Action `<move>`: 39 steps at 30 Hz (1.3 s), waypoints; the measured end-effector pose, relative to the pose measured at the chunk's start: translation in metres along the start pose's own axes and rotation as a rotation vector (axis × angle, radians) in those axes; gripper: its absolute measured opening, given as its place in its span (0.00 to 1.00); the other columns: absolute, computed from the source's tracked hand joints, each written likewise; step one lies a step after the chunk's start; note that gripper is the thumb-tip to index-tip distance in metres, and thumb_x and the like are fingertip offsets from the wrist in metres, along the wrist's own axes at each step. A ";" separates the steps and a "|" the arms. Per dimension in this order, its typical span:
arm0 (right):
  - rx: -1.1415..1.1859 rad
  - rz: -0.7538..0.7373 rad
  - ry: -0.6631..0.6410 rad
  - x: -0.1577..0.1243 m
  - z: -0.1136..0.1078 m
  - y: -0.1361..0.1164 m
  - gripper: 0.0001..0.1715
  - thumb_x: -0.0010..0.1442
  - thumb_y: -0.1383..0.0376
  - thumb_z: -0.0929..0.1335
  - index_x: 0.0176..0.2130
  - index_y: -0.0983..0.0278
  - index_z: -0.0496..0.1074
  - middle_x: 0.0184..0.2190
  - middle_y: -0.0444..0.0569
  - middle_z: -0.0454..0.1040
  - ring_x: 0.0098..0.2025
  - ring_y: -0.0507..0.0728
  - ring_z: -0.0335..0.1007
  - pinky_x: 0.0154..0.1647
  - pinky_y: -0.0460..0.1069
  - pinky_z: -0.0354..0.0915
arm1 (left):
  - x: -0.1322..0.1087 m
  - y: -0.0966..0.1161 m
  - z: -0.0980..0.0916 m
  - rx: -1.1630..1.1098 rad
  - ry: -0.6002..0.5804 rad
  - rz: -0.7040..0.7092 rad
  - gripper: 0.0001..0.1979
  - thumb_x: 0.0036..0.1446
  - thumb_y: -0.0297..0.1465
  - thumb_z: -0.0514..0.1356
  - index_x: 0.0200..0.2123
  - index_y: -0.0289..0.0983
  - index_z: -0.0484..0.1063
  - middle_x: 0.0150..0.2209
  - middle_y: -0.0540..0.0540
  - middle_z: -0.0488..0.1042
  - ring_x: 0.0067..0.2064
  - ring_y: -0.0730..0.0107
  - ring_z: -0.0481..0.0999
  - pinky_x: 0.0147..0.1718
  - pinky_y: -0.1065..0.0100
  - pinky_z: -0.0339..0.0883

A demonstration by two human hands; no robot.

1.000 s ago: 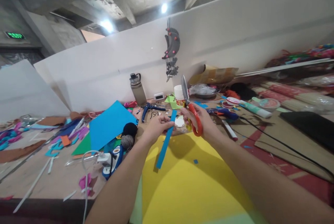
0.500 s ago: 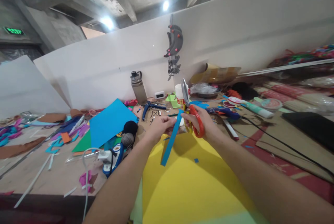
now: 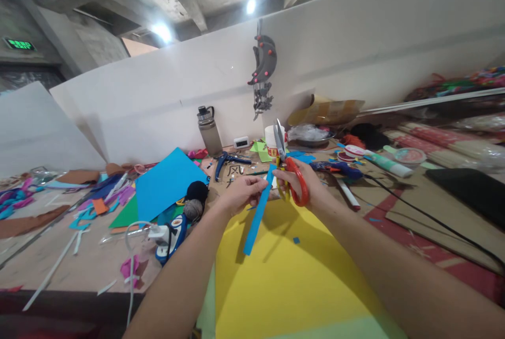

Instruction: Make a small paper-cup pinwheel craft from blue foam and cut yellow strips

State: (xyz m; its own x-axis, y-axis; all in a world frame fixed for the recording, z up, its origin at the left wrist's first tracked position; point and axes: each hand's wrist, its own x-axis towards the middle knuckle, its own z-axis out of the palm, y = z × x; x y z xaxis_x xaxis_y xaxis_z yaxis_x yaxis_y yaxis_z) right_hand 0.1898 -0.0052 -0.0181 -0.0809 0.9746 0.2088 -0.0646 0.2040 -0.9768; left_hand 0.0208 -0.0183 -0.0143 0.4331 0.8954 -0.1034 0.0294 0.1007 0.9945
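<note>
A narrow blue paper strip (image 3: pixel 258 218) slants over a large yellow sheet (image 3: pixel 292 286). My left hand (image 3: pixel 245 192) pinches the strip near its upper part. In my right hand (image 3: pixel 305 183) is a pair of scissors (image 3: pixel 296 181) with red and yellow handles, blades pointing up and away. My right fingertips also touch the strip's upper end. On the yellow sheet lies a small blue paper square (image 3: pixel 296 240). Another bit of blue sits partly hidden beside my left hand.
Left of my hands are a blue sheet (image 3: pixel 169 186), yarn balls (image 3: pixel 196 194) and a power strip (image 3: pixel 173 239). Behind stand a water bottle (image 3: pixel 210 131) and blue-handled pliers (image 3: pixel 229 162). A glue gun (image 3: pixel 343 169) with a black cord lies right, near a glue tube (image 3: pixel 390 165).
The strip's lower end has dropped slightly and looks brighter. Both hands keep nearly the same place and hold.
</note>
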 end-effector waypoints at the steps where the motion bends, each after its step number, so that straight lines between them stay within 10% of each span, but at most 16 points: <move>1: 0.009 0.002 -0.006 0.000 0.000 0.000 0.21 0.43 0.54 0.73 0.23 0.62 0.61 0.14 0.39 0.64 0.15 0.49 0.61 0.14 0.44 0.57 | 0.000 0.000 0.001 -0.013 -0.008 -0.004 0.21 0.44 0.46 0.65 0.29 0.33 0.69 0.21 0.51 0.67 0.18 0.82 0.62 0.15 0.76 0.50; 8: -0.018 -0.001 -0.029 0.002 0.000 0.006 0.21 0.43 0.55 0.74 0.22 0.62 0.61 0.14 0.39 0.64 0.15 0.50 0.61 0.14 0.45 0.57 | 0.001 0.000 -0.002 0.101 0.039 -0.015 0.20 0.46 0.47 0.63 0.27 0.34 0.68 0.22 0.50 0.68 0.20 0.79 0.66 0.19 0.74 0.58; 15: 0.062 0.062 -0.019 0.003 -0.003 0.007 0.19 0.44 0.59 0.73 0.26 0.61 0.59 0.14 0.37 0.64 0.14 0.49 0.61 0.13 0.43 0.56 | 0.007 0.000 -0.036 0.783 0.822 0.109 0.11 0.51 0.38 0.58 0.25 0.36 0.69 0.26 0.46 0.74 0.29 0.70 0.72 0.29 0.70 0.61; 21: 0.067 0.066 -0.034 0.005 -0.004 0.014 0.18 0.45 0.60 0.72 0.27 0.62 0.60 0.14 0.37 0.64 0.14 0.48 0.61 0.12 0.43 0.54 | 0.009 -0.016 -0.049 1.030 0.748 -0.115 0.12 0.44 0.39 0.63 0.18 0.39 0.68 0.23 0.45 0.73 0.31 0.63 0.72 0.31 0.67 0.60; 27: 0.068 0.053 -0.045 0.006 -0.004 0.018 0.20 0.44 0.56 0.73 0.28 0.62 0.60 0.15 0.38 0.65 0.14 0.49 0.61 0.12 0.43 0.55 | 0.015 -0.026 -0.050 0.997 0.726 -0.040 0.09 0.39 0.30 0.63 0.13 0.39 0.67 0.15 0.48 0.66 0.26 0.64 0.70 0.29 0.67 0.59; 39: 0.040 0.016 -0.061 0.005 -0.004 0.019 0.20 0.46 0.55 0.72 0.29 0.62 0.61 0.14 0.37 0.64 0.14 0.49 0.61 0.12 0.43 0.54 | 0.006 -0.012 -0.031 1.197 0.776 0.131 0.06 0.54 0.32 0.56 0.29 0.38 0.70 0.29 0.45 0.74 0.32 0.67 0.72 0.33 0.69 0.59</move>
State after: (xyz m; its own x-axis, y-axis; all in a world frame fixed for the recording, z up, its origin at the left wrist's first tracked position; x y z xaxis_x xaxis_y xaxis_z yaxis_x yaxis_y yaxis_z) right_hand 0.1926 0.0037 -0.0358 -0.1430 0.9699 0.1970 -0.1026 0.1834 -0.9777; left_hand -0.0051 -0.0001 -0.0274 -0.0895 0.9149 0.3935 0.9254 -0.0697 0.3725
